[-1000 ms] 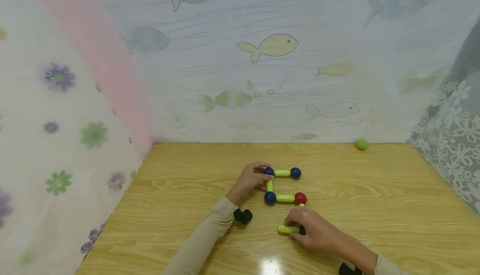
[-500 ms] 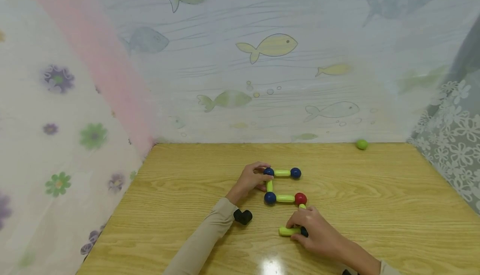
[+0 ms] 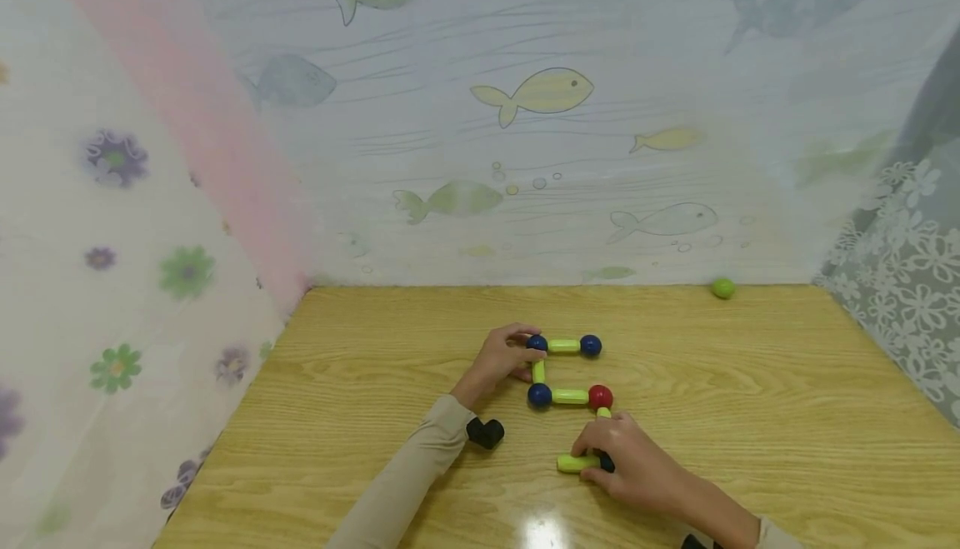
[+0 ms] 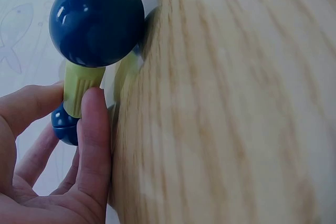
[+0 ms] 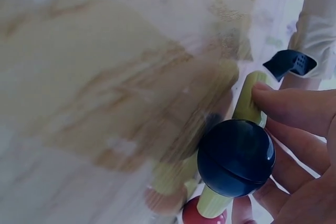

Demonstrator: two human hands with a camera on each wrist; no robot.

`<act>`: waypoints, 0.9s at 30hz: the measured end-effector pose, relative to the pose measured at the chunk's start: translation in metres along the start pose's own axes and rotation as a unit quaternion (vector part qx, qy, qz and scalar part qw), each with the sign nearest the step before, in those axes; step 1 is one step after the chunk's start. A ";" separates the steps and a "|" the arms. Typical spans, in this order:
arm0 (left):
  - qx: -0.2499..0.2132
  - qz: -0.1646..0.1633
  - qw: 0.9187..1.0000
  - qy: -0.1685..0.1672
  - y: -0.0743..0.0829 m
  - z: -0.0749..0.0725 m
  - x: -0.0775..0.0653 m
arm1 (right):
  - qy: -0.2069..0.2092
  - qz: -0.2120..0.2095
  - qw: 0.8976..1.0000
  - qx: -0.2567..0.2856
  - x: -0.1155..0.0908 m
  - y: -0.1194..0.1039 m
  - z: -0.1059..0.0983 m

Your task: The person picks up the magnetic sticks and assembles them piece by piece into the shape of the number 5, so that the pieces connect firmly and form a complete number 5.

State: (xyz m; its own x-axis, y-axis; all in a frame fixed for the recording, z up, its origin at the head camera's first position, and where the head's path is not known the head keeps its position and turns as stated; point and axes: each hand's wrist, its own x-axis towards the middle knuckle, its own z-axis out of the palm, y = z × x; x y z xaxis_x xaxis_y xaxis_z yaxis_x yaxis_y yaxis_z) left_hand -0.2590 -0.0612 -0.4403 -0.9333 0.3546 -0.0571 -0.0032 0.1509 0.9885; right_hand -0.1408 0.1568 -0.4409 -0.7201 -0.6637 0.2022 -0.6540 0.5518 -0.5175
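Note:
A chain of yellow-green toy rods joined by balls lies on the table. My left hand is at its far left corner. There thumb and finger pinch the upright-running rod between the far blue ball and the near blue ball. Another rod leads right to a blue ball. From the near corner a rod reaches a red ball. My right hand pinches the nearest rod beside a dark blue ball, which it partly hides in the head view.
A small green ball-like object sits at the table's back edge. Black wrist-worn pieces show at the left cuff and the right wrist. A fish-patterned cloth stands behind the wooden table.
My right hand has shifted slightly toward me, with the near rod and dark blue ball in its fingers, then stayed put. The left hand has not moved.

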 end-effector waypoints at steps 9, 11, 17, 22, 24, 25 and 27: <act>-0.007 -0.011 1.000 0.006 -0.024 -0.002 0.016 | -0.018 0.025 0.999 -0.019 0.003 -0.003 -0.002; -0.011 -0.010 1.000 0.007 -0.026 -0.002 0.018 | -0.020 0.032 0.999 -0.023 0.003 -0.004 -0.003; -0.016 -0.008 1.000 0.007 -0.025 -0.004 0.018 | -0.020 0.039 0.999 -0.026 0.003 -0.004 -0.004; -0.018 -0.014 1.000 0.012 -0.024 -0.003 0.020 | -0.023 0.039 0.998 -0.033 0.005 -0.003 -0.005; -0.017 -0.018 1.000 0.013 -0.025 -0.003 0.020 | -0.026 0.040 0.998 -0.033 0.004 -0.003 -0.005; -0.016 -0.019 1.000 0.014 -0.025 -0.002 0.020 | -0.025 0.038 0.998 -0.032 0.004 -0.003 -0.005; -0.017 -0.021 0.999 0.016 -0.026 -0.002 0.019 | -0.018 0.030 0.999 -0.029 0.002 -0.003 -0.004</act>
State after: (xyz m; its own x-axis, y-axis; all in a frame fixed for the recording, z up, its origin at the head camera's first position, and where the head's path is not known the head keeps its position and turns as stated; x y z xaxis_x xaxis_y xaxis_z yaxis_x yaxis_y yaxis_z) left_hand -0.2773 -0.0600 -0.4673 -0.9431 0.3184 -0.0953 -0.0549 0.1336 0.9895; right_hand -0.1415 0.1558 -0.4351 -0.7499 -0.6464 0.1411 -0.6234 0.6188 -0.4780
